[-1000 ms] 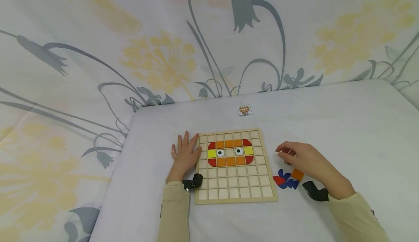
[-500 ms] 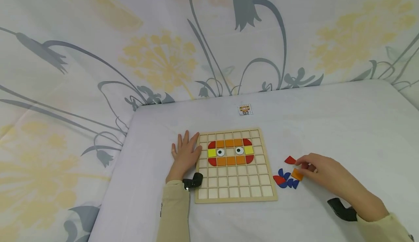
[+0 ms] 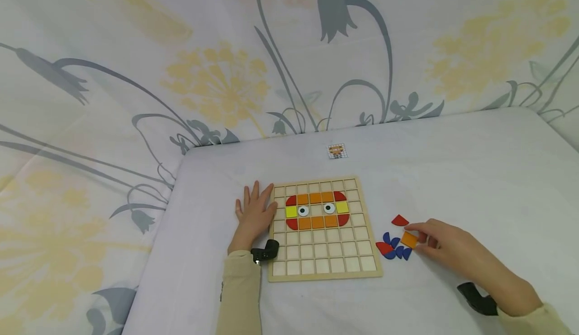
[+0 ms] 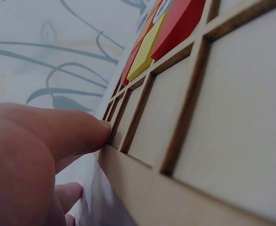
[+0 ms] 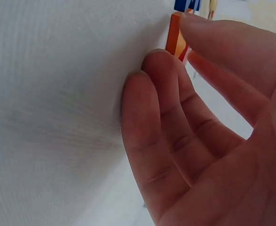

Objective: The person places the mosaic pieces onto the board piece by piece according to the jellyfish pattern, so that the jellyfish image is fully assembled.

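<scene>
My left hand point(image 3: 255, 218) has its fingers spread, touching the left edge of a wooden grid board point(image 3: 312, 277). In the left wrist view a fingertip and the board's rim point(image 4: 123, 188) meet. Red, orange and yellow pieces and two eye discs point(image 3: 329, 207) sit in the board's upper cells. To the right of the board, my right hand point(image 3: 445, 242) pinches an orange square tile point(image 3: 409, 240) between thumb and index finger. In the right wrist view the thumb is on the tile point(image 5: 174, 35); the other fingers are bent close to the cloth.
Beside the orange tile lie several blue pieces point(image 3: 389, 255) and a red one point(image 3: 384, 247). Another red piece point(image 3: 400, 220) lies just above them. A small picture card point(image 3: 336, 151) lies beyond the board on the white cloth point(image 3: 475, 174). Patterned fabric rises behind.
My right hand has moved right and nearer to me, and a red piece now shows where it was. Its thumb and index finger have come round the orange tile. The left hand stays put.
</scene>
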A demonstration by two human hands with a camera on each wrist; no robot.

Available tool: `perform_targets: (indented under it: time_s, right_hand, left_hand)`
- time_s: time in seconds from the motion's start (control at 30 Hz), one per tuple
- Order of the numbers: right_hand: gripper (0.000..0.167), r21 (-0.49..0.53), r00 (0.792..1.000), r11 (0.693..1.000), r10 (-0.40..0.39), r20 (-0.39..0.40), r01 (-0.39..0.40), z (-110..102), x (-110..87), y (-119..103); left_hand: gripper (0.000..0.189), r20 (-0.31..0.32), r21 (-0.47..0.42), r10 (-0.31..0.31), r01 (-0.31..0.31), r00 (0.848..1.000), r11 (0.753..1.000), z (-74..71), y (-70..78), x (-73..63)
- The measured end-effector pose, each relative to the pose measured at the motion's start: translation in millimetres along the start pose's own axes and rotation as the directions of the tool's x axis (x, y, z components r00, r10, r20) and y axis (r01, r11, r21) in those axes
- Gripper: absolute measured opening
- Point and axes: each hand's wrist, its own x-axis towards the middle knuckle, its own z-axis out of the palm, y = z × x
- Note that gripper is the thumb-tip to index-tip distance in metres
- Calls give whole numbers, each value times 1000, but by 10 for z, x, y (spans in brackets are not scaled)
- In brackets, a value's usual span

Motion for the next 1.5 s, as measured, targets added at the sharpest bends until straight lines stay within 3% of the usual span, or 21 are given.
perform_targets:
  time_s: [0.23,0.47,0.7,0.93,1.2,1.5]
  right_hand:
    - [34,-47,999,999,-20,-28,18,55,40,-14]
    - [30,25,1000,999,30,6,-30,35,98,-47]
    - [20,36,999,999,-32,-11,32,-18,183,-119]
    - [22,83,998,995,-64,1,64,-3,375,-391]
    - [17,184,979,963,-202,6,197,167,616,-717]
    - [15,180,965,949,-264,3,259,357,849,-995]
  left_hand:
    - [50,-7,3,6,-6,1000,1000,-6,-13,-15]
    - [50,-4,3,8,-8,1000,1000,-18,-12,-9]
    - [50,-8,-2,9,-9,1000,1000,-26,-24,-8]
    - [50,-11,3,5,-5,1000,1000,-29,-29,-8]
    - [50,-7,-5,-1,1,1000,1000,-21,2,-22]
    - [49,-11,-8,5,-5,1000,1000,-19,9,-9]
